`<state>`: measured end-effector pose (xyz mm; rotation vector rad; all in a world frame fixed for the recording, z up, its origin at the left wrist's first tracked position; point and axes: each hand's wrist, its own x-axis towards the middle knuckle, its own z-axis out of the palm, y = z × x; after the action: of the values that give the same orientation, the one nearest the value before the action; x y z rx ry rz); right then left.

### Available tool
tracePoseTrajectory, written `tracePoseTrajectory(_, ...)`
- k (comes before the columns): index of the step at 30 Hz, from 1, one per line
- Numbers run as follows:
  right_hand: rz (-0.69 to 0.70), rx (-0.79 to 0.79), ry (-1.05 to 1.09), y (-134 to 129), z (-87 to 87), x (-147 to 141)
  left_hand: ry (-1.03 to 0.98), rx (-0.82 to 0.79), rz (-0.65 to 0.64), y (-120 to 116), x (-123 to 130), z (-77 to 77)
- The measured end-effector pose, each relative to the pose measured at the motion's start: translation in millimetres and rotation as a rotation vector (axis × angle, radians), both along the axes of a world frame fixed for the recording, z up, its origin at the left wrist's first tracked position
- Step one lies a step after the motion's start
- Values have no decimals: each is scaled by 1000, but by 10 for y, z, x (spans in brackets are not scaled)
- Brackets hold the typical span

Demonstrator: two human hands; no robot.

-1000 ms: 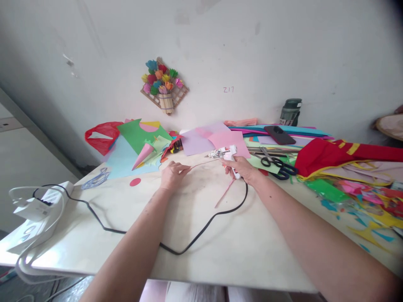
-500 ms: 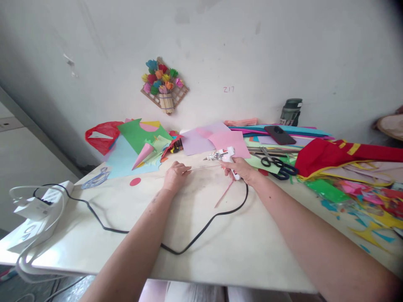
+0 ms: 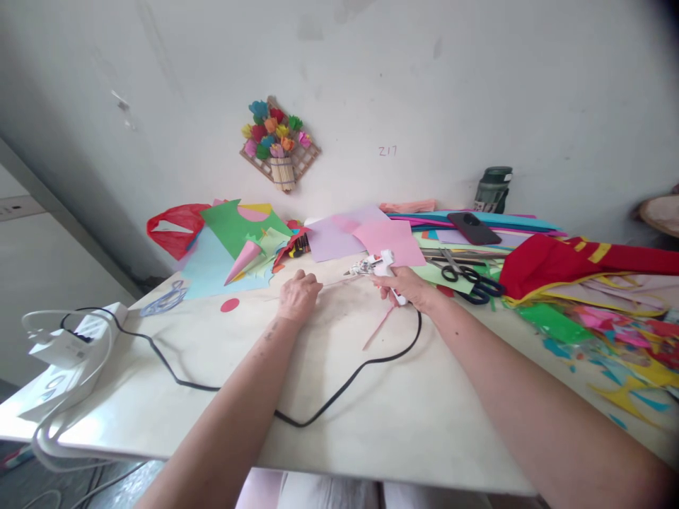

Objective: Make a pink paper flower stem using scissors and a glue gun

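Observation:
My right hand (image 3: 400, 285) is wrapped round the handle of a white hot glue gun (image 3: 382, 263), whose nozzle points left. A narrow pink strip (image 3: 379, 329) dangles below that hand onto the table. Between my two hands runs a thin pale strip (image 3: 342, 282), drawn nearly straight just above the tabletop. At its left end, my left hand (image 3: 300, 295) is closed with the fingertips pinched on it. The glue gun's black cord (image 3: 344, 387) curves along the table and passes under my left forearm.
A white power strip (image 3: 98, 325) sits at the left. Coloured paper sheets (image 3: 339, 237) and a pink paper cone (image 3: 244, 260) lie at the back. Scissors (image 3: 472, 279), a phone (image 3: 474, 228), a bottle (image 3: 492, 189) and paper scraps (image 3: 620, 382) occupy the right. A red paper circle (image 3: 230, 305) lies left.
My left hand has turned slightly, its fingers curled in more over the thin strip. The right hand and glue gun keep their place; the whole view has shifted a little.

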<state>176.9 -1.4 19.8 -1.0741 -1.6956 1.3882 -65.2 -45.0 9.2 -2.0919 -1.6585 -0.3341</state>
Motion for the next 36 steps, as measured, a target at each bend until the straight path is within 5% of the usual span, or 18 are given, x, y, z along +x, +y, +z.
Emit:
tracePoseTrajectory(18,-11,20,-131,22,-9,8,140,-273,29,-128,156,128)
tracePoseTrajectory(36,-51,72,-302,-107,109,-69,121,-300,41,-120,118,92)
